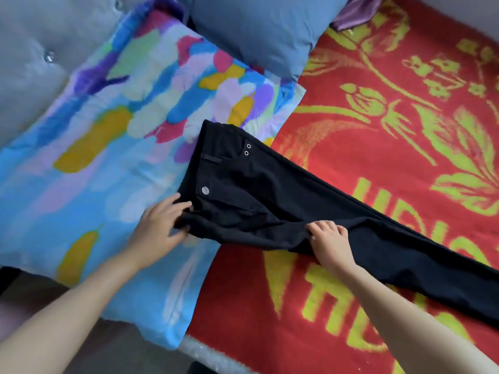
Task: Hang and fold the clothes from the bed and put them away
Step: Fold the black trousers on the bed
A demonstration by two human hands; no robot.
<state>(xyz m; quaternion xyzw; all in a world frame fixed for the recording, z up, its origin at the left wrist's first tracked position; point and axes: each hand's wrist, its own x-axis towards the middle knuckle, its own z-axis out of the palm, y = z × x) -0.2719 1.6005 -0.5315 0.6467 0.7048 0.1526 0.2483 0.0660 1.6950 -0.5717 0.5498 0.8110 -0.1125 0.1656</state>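
A pair of black trousers point(270, 195) lies on the bed, folded lengthwise, waistband at the left with a silver button, legs running off to the lower right. My left hand point(159, 228) pinches the waistband's near corner between thumb and fingers. My right hand point(330, 245) grips a fold of the black cloth at the crotch area, fingers curled over the near edge.
A bright feather-print pillow point(102, 163) lies under the waistband at the left. A red blanket point(378, 147) with yellow-green flowers covers the bed. A blue pillow point(270, 31) sits at the back, purple cloth point(356, 12) beside it. A grey tufted headboard point(40, 58) is at the far left.
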